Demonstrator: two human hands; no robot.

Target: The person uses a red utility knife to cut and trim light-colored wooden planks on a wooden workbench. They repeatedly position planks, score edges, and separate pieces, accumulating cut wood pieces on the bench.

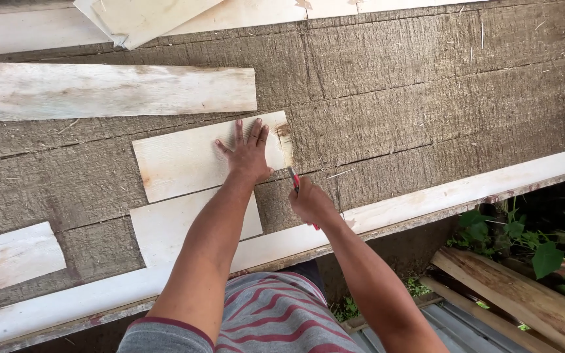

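Two hands [248, 155], board [184, 160], red-handled tool [294, 180]

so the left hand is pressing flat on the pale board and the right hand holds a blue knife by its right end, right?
Not quite: the knife is red, not blue. The head view shows the left hand flat on the pale board and the right hand holding the knife by its right end.

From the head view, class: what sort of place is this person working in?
Probably an outdoor woodworking spot. Pale boards lie on a rough timber surface, green plants grow beside it, and the right hand holds a red-handled tool.
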